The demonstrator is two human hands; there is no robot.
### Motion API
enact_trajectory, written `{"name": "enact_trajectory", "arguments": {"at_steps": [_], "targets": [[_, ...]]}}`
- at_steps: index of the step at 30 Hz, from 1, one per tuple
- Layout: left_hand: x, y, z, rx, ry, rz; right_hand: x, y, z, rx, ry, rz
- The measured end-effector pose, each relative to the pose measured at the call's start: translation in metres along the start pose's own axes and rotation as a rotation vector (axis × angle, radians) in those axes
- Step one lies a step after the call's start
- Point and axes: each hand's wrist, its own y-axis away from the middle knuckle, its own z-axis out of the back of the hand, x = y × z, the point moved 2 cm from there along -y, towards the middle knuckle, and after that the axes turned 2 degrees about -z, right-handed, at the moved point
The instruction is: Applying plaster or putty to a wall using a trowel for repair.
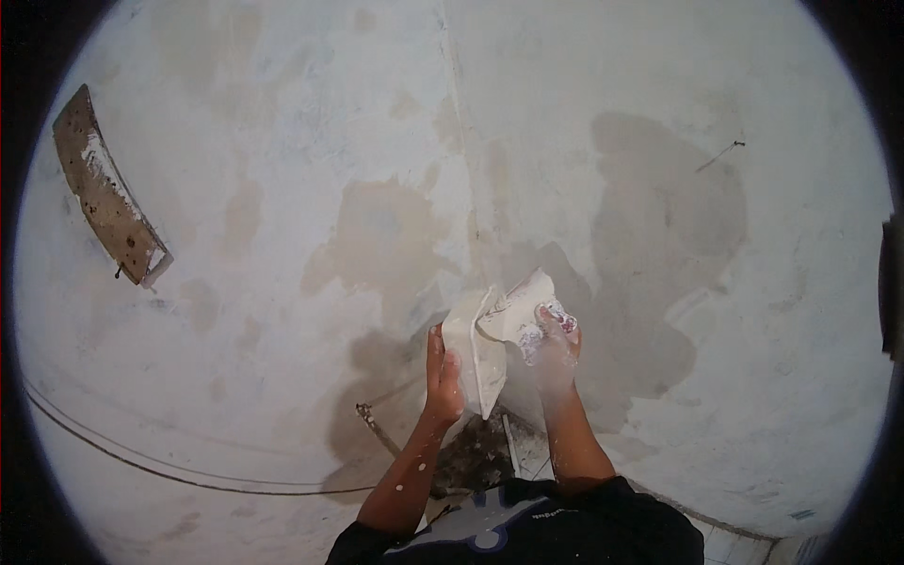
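Note:
My left hand (443, 372) grips a cream-coloured rectangular plate (471, 348) coated in pale paste, held upright just in front of the wall at the lower middle. In my right hand (556, 353) is a wide putty knife (523, 297), smeared with white paste around its handle and blade; its edge meets or overlaps the plate's right side. Paste flecks dot my forearms.
A plastered wall (282, 141) with damp patches meets another at a vertical corner line. A brown board (108, 193) is fixed at upper left, a cord (188, 478) runs low, a pipe (381, 431) juts near my left arm, and tiles (734, 539) show below.

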Motion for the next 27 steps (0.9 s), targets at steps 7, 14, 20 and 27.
{"name": "enact_trajectory", "arguments": {"at_steps": [7,14,20,27], "targets": [[0.01,0.001,0.043,-0.307,0.19,0.209,0.059,-0.048,-0.035,0.052,0.797,0.762],[-0.005,-0.004,0.084,-0.446,0.303,0.118,0.068,-0.111,-0.1,0.115,1.848,1.187],[-0.027,-0.002,0.096,-0.52,0.308,0.351,-0.041,-0.102,-0.016,0.407,2.692,0.969],[-0.043,-0.004,0.103,-0.423,0.391,0.339,0.1,-0.1,-0.15,-0.052,2.09,1.064]]}}
